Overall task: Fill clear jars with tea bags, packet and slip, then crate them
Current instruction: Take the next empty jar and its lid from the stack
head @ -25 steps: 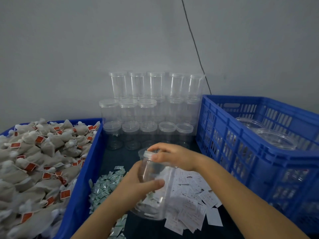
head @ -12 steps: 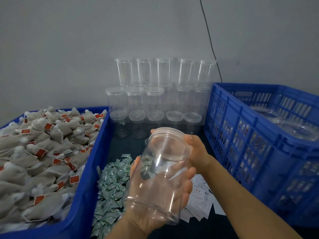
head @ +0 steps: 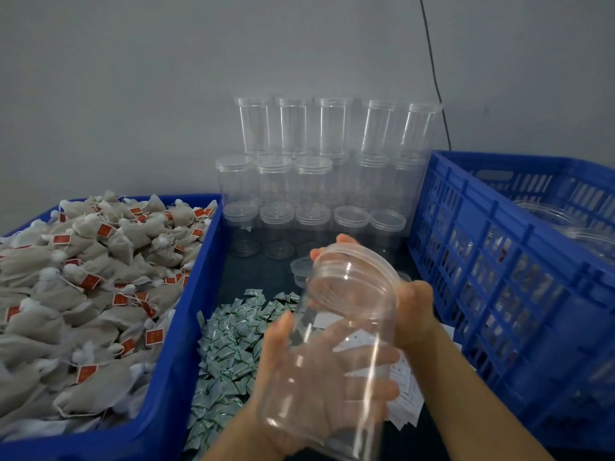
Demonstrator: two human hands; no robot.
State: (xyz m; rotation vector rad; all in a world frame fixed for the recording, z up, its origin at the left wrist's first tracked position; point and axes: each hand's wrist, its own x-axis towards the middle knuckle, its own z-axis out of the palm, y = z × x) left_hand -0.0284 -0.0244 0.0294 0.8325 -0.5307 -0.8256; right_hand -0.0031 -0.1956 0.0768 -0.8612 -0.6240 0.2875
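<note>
2 hands hold 1 open clear jar (head: 336, 347) tilted above the tabletop (head: 263, 277). Left hand (head: 299, 387) cradles its base in a clasping grip; right hand (head: 412, 304) grasps its rim, between tea bags (head: 83, 294) and blue crate (head: 519, 294).

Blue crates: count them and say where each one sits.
2. One blue crate at left holds tea bags; the other blue crate at right holds clear jars. More could lie outside the view.
</note>
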